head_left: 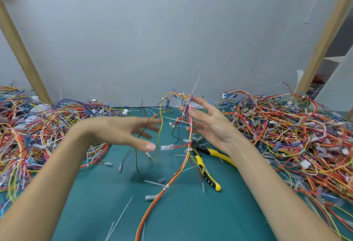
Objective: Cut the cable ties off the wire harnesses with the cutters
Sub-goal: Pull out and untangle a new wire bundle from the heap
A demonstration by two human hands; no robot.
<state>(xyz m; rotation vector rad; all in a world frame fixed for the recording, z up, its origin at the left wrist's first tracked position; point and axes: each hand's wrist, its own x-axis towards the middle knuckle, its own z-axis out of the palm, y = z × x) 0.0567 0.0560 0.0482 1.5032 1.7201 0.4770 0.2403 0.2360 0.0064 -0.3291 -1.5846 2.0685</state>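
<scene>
A wire harness point(188, 141) of red, yellow and white wires stands upright over the green mat point(191, 217), its lower end trailing toward me. White cable ties point(165, 186) bind it at several spots, and one tie's tail sticks up at the top. My right hand point(212, 124) pinches the harness near its top, the other fingers spread and fairly straight. My left hand point(122, 131), blurred, is just left of the harness with its fingers stretched out, holding nothing; a thin black wire crosses in front of it. The yellow-and-black cutters point(209, 180) lie on the mat under my right wrist.
Big tangled heaps of wire harnesses cover the left side point(38, 135) and the right side point(296, 139) of the mat. Cut tie pieces point(120, 219) and loose connectors lie scattered on the mat. Two wooden posts point(21, 53) and a grey wall stand behind.
</scene>
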